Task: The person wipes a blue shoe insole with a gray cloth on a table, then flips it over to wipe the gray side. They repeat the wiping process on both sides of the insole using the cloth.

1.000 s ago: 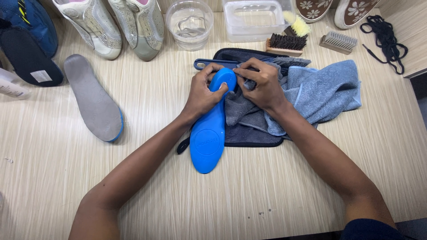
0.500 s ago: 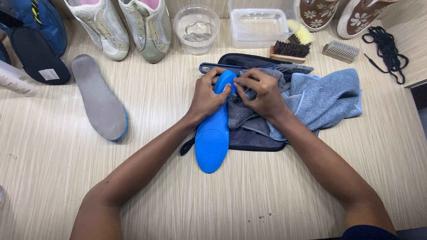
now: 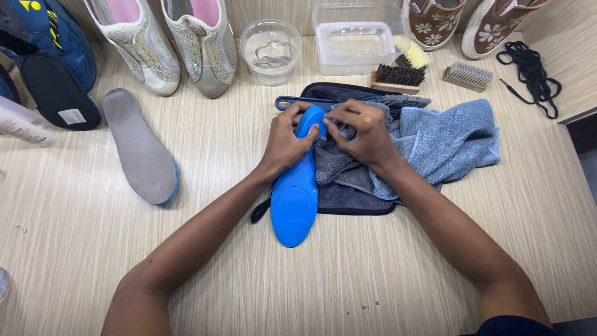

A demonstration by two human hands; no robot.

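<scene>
A bright blue shoe insole lies underside up on the wooden table, its heel toward me. My left hand grips its far toe end. My right hand pinches a fold of the grey-blue towel and presses it against that same toe end. The towel spreads to the right over a dark mat.
A grey insole lies at left near a dark insole and blue shoe. Pale sneakers, a clear bowl, a plastic tub, brushes, patterned shoes and black laces line the back.
Both hands stay on the toe end of the blue insole, the right hand shifting the towel slightly against it. The view has drifted a little.
</scene>
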